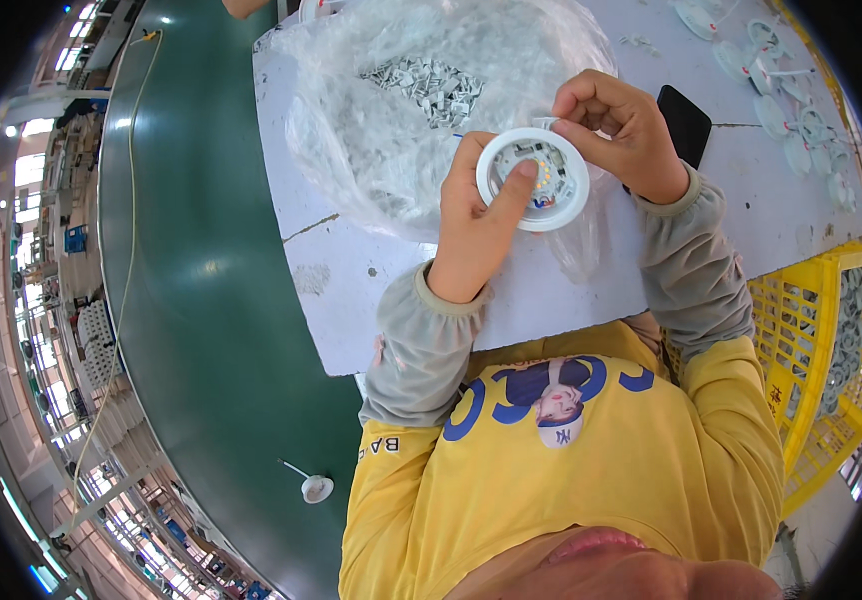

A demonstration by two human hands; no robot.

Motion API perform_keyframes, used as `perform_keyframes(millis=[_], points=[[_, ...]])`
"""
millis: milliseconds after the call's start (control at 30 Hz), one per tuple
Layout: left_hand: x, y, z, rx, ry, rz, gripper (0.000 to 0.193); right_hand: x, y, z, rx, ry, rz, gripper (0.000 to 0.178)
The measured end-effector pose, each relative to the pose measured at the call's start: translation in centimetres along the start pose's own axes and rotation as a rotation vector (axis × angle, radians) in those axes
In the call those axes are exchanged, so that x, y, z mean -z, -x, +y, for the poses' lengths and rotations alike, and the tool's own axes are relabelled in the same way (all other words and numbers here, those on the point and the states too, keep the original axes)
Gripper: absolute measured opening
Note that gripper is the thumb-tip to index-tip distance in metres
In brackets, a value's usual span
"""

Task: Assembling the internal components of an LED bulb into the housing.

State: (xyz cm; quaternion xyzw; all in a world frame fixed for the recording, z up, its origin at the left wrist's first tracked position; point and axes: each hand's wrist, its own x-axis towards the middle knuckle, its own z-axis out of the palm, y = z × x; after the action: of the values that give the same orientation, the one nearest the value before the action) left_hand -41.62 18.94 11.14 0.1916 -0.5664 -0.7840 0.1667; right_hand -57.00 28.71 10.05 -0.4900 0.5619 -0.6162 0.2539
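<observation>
My left hand (469,225) is closed round a round white LED downlight (559,182), its thumb lying across the open face. Inside the ring, a small circuit board with yellow LED dots shows. At the downlight's far rim my right hand (631,135) pinches a small pale clip (543,123) between thumb and forefinger. The clip is partly hidden by the fingers, and I cannot tell whether it is fixed to the rim. Just beyond both hands lies a large clear plastic bag (351,135), opened out, with a heap of small grey-white clips (431,88) in it.
A dark phone (684,125) lies right of my right hand on the white table (336,290). Several white downlights with wires (773,115) stand at the far right. A yellow crate (801,320) of parts is beside me. One wired lamp part (317,488) sits on the green belt (221,380).
</observation>
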Motion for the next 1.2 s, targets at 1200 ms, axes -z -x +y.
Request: perform_keyframes(millis=[1200], points=[[1.1,-0.6,-1.3,-0.062,-0.039,-0.116,0.02,-0.6,0.1,0.9,-0.061,-0.154,-0.165,0.015]])
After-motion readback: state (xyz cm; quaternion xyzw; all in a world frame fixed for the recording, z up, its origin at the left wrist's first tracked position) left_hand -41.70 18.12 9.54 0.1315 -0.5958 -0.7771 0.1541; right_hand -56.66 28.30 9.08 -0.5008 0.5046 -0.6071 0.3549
